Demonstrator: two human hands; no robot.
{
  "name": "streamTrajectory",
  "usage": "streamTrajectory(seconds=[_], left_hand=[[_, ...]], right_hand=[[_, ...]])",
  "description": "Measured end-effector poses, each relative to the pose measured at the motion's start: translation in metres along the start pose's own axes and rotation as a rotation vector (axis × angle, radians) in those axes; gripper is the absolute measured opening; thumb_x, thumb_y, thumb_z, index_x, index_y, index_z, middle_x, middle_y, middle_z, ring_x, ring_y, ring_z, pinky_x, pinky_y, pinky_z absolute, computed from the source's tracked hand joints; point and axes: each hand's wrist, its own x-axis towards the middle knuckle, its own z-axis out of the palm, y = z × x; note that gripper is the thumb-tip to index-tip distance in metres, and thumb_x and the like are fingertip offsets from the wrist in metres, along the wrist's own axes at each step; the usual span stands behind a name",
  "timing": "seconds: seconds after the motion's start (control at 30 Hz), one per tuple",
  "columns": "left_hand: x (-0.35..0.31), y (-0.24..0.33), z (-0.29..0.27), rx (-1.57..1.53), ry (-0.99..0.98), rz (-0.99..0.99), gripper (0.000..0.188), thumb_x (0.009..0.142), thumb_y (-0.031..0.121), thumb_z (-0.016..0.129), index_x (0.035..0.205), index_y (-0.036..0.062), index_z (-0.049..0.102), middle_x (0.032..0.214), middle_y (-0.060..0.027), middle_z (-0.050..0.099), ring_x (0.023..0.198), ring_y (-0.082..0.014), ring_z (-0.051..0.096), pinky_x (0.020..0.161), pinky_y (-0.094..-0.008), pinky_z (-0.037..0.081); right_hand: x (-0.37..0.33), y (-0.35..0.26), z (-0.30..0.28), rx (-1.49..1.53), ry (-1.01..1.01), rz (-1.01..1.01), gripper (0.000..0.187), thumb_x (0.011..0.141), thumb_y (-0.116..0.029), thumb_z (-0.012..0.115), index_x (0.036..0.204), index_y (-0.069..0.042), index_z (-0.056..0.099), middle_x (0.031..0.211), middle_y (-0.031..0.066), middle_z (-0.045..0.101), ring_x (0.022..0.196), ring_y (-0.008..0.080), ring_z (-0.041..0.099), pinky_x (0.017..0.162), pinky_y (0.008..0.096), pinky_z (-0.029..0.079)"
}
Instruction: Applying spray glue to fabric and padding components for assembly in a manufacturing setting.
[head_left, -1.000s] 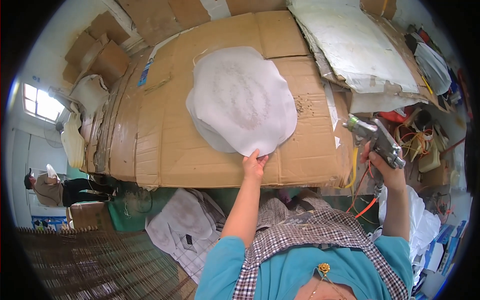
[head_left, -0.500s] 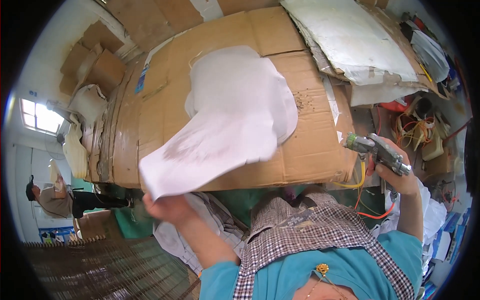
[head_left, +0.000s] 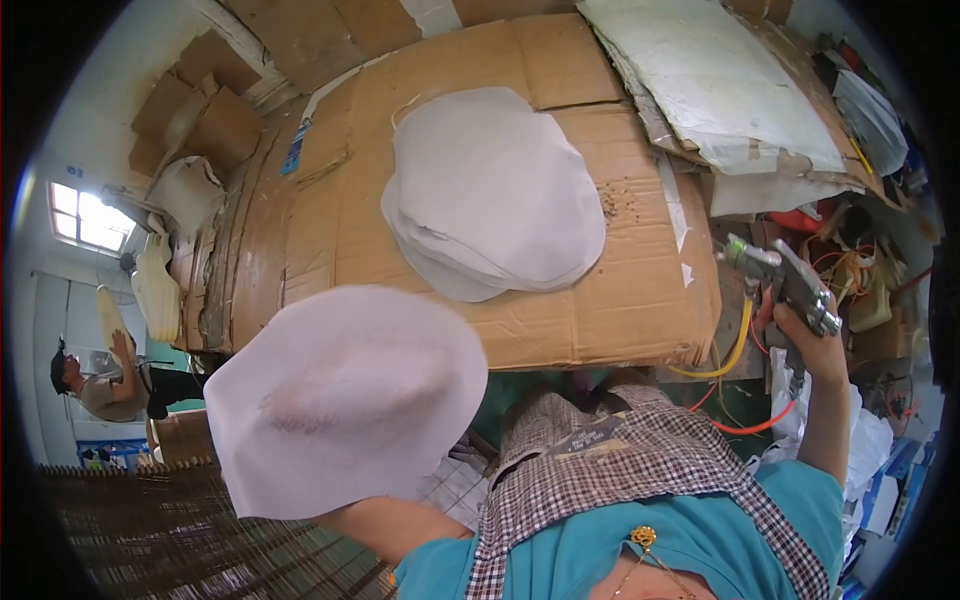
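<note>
A rounded white fabric-like sheet with a brownish smudge across its middle is held up at the table's near left. My left forearm reaches in under it. The sheet covers my left hand, so its fingers are hidden, but the sheet hangs from it off the table. My right hand is closed around a metal spray gun beyond the table's right edge. A yellow hose and an orange hose run near the gun. A stack of similar white sheets lies on the cardboard-covered table.
White-coated boards lie at the far right. Tangled hoses and clutter fill the area beside them. At the left, another person handles a long cream piece. A slatted brown mat spreads at the lower left.
The white sheet has come off the stack and swung down left toward me, now covering my left hand. The spray gun in my right hand has shifted slightly right.
</note>
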Motion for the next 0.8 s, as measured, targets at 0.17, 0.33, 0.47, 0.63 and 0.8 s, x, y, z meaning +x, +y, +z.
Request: streamTrajectory(seconds=[0.17,0.33,0.47,0.63,0.8], left_hand=[[0.033,0.014,-0.010,0.115,0.024,0.064,0.047,0.087,0.037,0.038,0.110,-0.0014,0.050,0.104,-0.0175,0.056,0.090,-0.0253,0.057,0.075,-0.0406,0.050],[0.026,0.019,-0.020,0.231,0.039,0.130,0.045,0.088,0.037,0.038,0.109,-0.0015,0.050,0.103,-0.0174,0.056,0.089,-0.0248,0.058,0.073,-0.0400,0.051],[0.019,0.024,-0.022,0.333,0.063,0.183,0.044,0.088,0.036,0.038,0.108,-0.0016,0.050,0.102,-0.0173,0.056,0.087,-0.0244,0.058,0.071,-0.0396,0.051],[-0.019,0.018,-0.004,0.453,0.084,0.235,0.043,0.088,0.035,0.038,0.107,-0.0018,0.050,0.101,-0.0173,0.056,0.085,-0.0240,0.059,0.069,-0.0390,0.052],[-0.012,0.019,-0.003,0.567,0.107,0.290,0.042,0.088,0.034,0.038,0.106,-0.0019,0.050,0.100,-0.0172,0.057,0.084,-0.0235,0.059,0.067,-0.0385,0.052]], right_hand=[[0.000,0.000,0.004,0.090,-0.159,0.016,0.056,0.075,-0.010,0.063,0.125,0.001,0.042,0.082,0.0049,0.056,0.070,0.0117,0.055,0.064,0.0263,0.047],[0.020,0.004,0.018,0.107,-0.089,-0.043,0.045,0.076,-0.015,0.063,0.115,0.001,0.047,0.077,0.0056,0.057,0.068,0.0131,0.056,0.063,0.0271,0.047],[0.025,0.007,0.008,0.047,0.019,-0.048,0.029,0.078,-0.020,0.063,0.096,0.000,0.054,0.074,0.0051,0.058,0.068,0.0130,0.056,0.063,0.0268,0.045],[0.009,0.005,-0.018,-0.041,-0.002,0.009,0.040,0.079,-0.014,0.061,0.115,0.000,0.048,0.080,0.0040,0.057,0.068,0.0115,0.054,0.064,0.0241,0.044],[-0.003,0.004,-0.024,0.038,-0.274,0.020,0.054,0.076,-0.008,0.062,0.126,-0.001,0.042,0.083,0.0044,0.056,0.070,0.0104,0.054,0.064,0.0252,0.047]])
